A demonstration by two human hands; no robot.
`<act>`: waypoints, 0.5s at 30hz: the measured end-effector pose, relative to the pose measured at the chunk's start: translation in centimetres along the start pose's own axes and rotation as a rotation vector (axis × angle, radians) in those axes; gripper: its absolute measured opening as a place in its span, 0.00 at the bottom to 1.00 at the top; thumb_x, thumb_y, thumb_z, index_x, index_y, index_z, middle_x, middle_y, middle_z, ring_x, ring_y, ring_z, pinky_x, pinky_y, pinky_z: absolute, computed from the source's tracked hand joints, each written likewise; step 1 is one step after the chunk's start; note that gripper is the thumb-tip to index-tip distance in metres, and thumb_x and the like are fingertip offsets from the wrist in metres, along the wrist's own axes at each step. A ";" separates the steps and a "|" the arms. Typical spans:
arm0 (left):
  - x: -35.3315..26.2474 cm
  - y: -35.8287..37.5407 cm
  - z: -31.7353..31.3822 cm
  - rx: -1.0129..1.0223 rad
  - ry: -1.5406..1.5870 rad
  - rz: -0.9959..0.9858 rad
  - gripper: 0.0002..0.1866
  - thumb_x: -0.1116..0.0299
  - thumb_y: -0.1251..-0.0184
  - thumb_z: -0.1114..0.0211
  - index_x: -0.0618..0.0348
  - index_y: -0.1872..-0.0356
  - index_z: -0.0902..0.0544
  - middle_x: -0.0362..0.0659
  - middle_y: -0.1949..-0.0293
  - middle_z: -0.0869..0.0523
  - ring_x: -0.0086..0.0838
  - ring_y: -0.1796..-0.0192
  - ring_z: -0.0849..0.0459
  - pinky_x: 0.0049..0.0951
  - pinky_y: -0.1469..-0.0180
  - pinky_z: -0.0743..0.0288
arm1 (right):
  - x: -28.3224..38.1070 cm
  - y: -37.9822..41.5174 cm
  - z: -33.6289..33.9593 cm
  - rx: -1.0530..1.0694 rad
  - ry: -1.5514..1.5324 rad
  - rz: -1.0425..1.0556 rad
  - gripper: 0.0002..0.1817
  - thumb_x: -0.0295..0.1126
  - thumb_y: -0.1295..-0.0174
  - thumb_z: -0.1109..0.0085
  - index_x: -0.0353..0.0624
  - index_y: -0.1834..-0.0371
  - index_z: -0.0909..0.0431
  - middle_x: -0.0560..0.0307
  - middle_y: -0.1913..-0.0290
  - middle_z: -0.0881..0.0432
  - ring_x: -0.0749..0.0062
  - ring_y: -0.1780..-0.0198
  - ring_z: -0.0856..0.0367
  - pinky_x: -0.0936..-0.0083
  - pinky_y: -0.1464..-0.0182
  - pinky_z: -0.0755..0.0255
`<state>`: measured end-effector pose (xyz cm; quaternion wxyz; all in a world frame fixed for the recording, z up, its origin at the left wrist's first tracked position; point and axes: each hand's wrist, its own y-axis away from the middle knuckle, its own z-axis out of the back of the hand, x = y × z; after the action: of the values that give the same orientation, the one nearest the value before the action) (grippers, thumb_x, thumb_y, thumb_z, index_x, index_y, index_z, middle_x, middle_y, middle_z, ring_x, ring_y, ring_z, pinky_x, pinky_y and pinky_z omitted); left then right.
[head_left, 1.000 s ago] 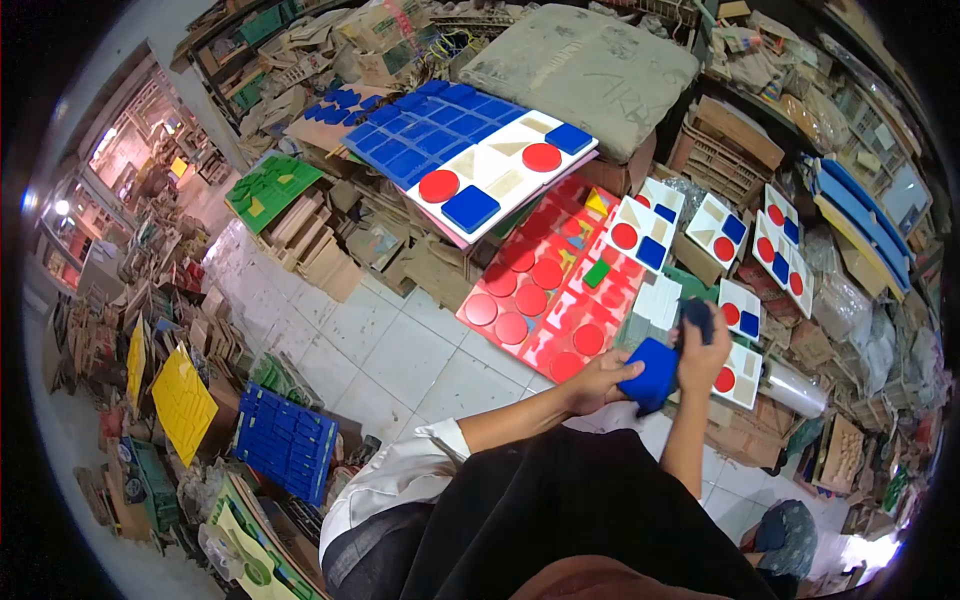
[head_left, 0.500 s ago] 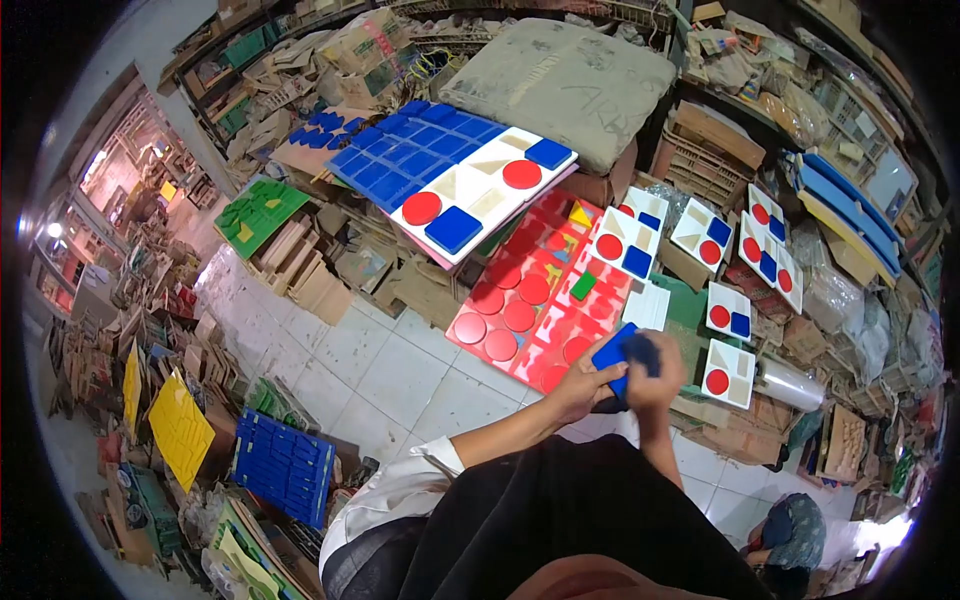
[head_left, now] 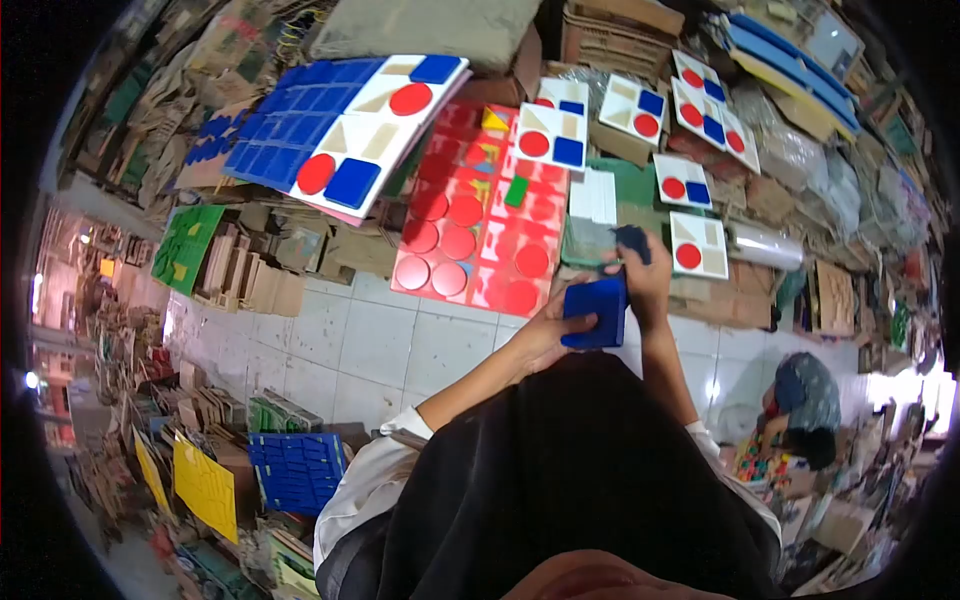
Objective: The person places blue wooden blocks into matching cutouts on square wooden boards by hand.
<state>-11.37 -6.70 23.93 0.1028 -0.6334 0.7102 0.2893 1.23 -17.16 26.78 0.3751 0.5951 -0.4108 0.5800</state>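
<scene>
A blue square block [head_left: 596, 312] is in my left hand [head_left: 545, 338], the thumb across its face, in front of my body. Just up and to the right, my right hand [head_left: 648, 278] has its fingers closed on a dark cloth [head_left: 632, 240]. The cloth is held apart from the block's face. Beyond my hands lies a red sheet [head_left: 495, 225] with red discs [head_left: 457, 243] and a small green block [head_left: 516, 191]. White boards [head_left: 697, 231] with red circles and blue squares stand to the right of it.
A large blue and white panel [head_left: 395, 136] lies at the upper left. Yellow [head_left: 205, 487] and blue [head_left: 296, 472] sheets stand at the lower left. Another person [head_left: 808, 400] crouches on the floor at the right. A clear plastic roll [head_left: 765, 244] lies beyond the boards.
The view has turned, so the panels sit further up and left. My right hand has lifted the cloth away from the blue block, and my left hand holds the block lower, face more to the camera.
</scene>
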 end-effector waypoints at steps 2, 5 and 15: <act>0.5 -1.9 1.3 -0.046 0.154 -0.007 0.22 0.71 0.40 0.40 0.60 0.44 0.33 0.47 0.50 0.24 0.33 0.46 0.25 0.35 0.44 0.28 | -0.2 0.4 0.7 -0.145 0.107 0.109 0.13 0.21 0.49 0.46 0.35 0.58 0.26 0.52 0.59 0.21 0.68 0.59 0.21 0.76 0.62 0.25; 0.3 -5.1 2.3 -0.305 0.444 0.022 0.15 0.70 0.33 0.49 0.60 0.47 0.32 0.46 0.56 0.21 0.33 0.52 0.22 0.31 0.49 0.26 | -1.3 1.9 -0.7 -0.137 0.531 0.868 0.19 0.21 0.55 0.42 0.40 0.55 0.26 0.50 0.53 0.24 0.56 0.49 0.26 0.63 0.46 0.33; 5.2 -6.7 -1.0 -0.237 -0.041 0.270 0.15 0.65 0.39 0.38 0.55 0.53 0.29 0.41 0.62 0.20 0.22 0.63 0.19 0.21 0.63 0.23 | -4.9 -2.4 9.3 -0.379 0.167 -0.070 0.17 0.23 0.54 0.44 0.37 0.57 0.25 0.54 0.68 0.20 0.71 0.64 0.22 0.73 0.58 0.29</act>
<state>-5.65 -11.76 20.19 0.0022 -0.5339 0.7475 0.3953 7.00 -24.53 21.51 0.5331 0.4777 -0.4589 0.5264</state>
